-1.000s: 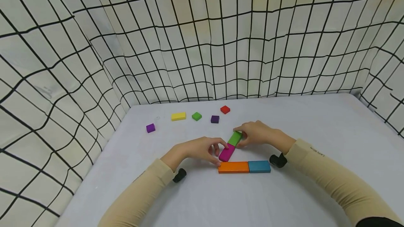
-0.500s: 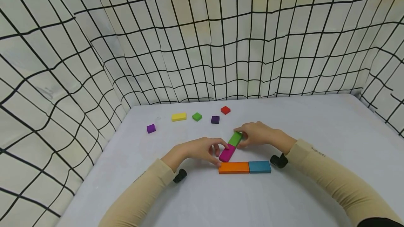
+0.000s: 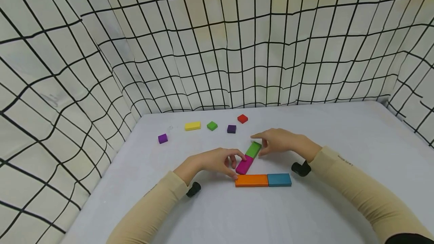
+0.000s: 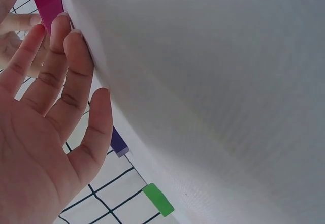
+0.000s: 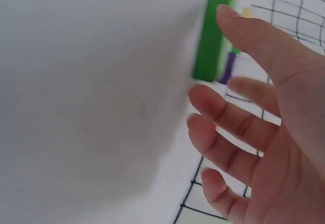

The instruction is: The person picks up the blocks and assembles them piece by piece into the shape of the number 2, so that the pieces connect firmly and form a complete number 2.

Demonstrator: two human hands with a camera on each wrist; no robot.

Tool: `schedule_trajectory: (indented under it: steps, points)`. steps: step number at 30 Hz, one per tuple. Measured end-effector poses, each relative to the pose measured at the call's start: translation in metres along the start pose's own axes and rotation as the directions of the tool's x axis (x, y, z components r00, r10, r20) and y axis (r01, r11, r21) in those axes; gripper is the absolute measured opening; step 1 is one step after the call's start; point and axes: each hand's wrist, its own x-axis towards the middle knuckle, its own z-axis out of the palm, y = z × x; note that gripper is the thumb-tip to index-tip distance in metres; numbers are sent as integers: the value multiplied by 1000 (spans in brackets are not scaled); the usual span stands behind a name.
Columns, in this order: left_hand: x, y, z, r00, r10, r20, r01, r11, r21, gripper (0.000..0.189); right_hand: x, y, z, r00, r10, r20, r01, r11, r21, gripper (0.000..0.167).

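On the white table a magenta block [image 3: 244, 165] and a green block [image 3: 253, 150] lie end to end in a slanted line. Just in front of them, an orange block [image 3: 251, 180] and a blue block [image 3: 279, 180] form a straight row. My left hand [image 3: 211, 163] spans both lines, its index finger at the magenta block and its thumb at the orange block's left end. The left wrist view shows its other fingers loosely bent. My right hand [image 3: 280, 141] hovers beside the green block with thumb and fingers spread; nothing is held in it.
Farther back lie a purple cube [image 3: 162, 138], a yellow block [image 3: 192, 125], a small green block [image 3: 212, 125], a dark purple block [image 3: 231, 128] and a red block [image 3: 242, 118]. Black netting [image 3: 234, 48] before white walls encloses the table's back and sides.
My right hand has let go of the green block and moved slightly up and right from it. The left hand and the blocks have stayed in place.
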Motion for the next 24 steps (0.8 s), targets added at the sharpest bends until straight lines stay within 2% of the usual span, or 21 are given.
schedule_trajectory:
  steps: [4, 10, 17, 24]
  points:
    - [0, 0, 0, 1000, -3, 0, 3, 1000, 1, 53, 0, 9, -13, 999, -47, -4, 47, 999, 27, 56]
    - [1, -2, 0, 1000, 9, -1, -9, 1000, 5, 53, 9, 21, -29, 994, -48, -93, 55, 996, 70, 41]
    - [1, -2, -1, 1000, 6, 2, -6, 1000, 8, 54, 30, 32, -38, 982, 8, -186, 9, 996, 87, 33]
    - [2, -2, 0, 1000, 3, 4, -3, 1000, 3, 54, 55, 38, -29, 968, 60, -246, -30, 992, 121, 30]
